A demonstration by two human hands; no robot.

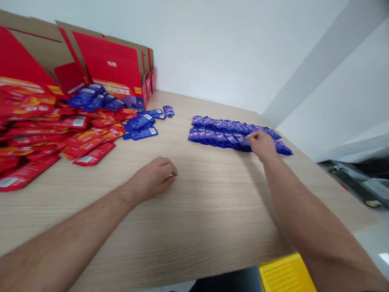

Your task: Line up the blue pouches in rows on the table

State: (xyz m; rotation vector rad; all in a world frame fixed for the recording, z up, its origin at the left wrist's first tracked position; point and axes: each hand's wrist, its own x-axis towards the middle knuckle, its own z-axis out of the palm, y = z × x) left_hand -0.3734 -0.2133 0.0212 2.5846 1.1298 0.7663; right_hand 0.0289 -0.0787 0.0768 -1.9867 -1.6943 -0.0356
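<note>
Two long rows of overlapping blue-purple packets (215,138) lie on the table at the right of centre. My right hand (261,142) is over the nearer row, towards its right part, with its fingers pinched together; whatever is between the fingertips is too small to make out. My left hand (159,175) rests on the table left of centre, its fingers curled in a loose fist and nothing visible in it. Loose blue packets (141,125) lie beyond my left hand, beside a big heap of red packets (42,138) on the left. More blue packets (91,96) lie on top of that heap.
Open red cardboard boxes (106,61) stand behind the heap, against the white wall. A yellow perforated container (285,275) sits below the table's front edge, near my right forearm. Dark objects are on the floor at the far right.
</note>
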